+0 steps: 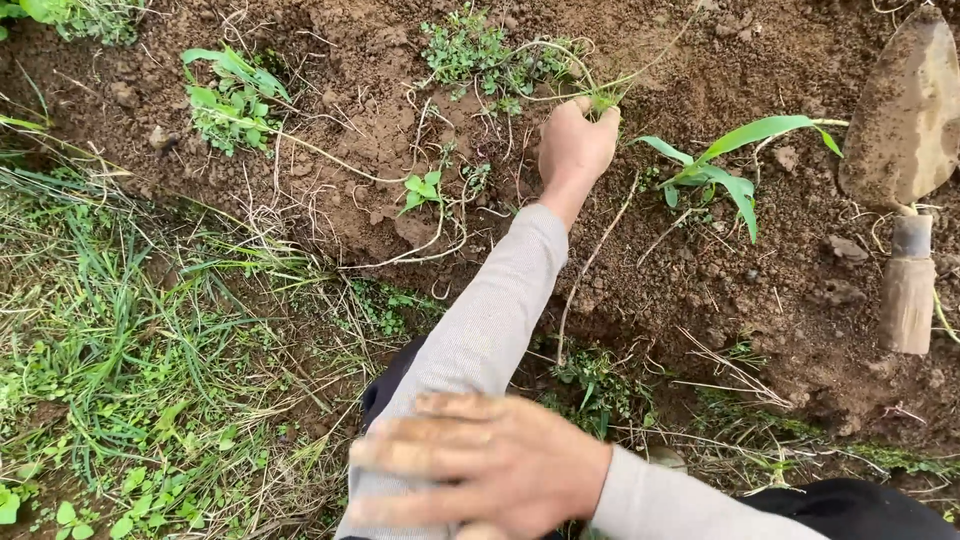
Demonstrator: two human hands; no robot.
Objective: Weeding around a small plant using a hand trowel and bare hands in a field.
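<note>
Your left hand [575, 145] is closed around a small grassy weed [603, 100] near the far edge of the bare soil patch [700, 290], its roots apparently in the ground, though your fingers hide the base. Your right hand [480, 465] lies flat and open on your left sleeve [490, 320], gripping nothing. Much of the soil already looks cleared; several weeds remain, including a broad-leafed one [725, 170] just beside your left hand. A trowel [905, 170] lies at the patch's right edge.
</note>
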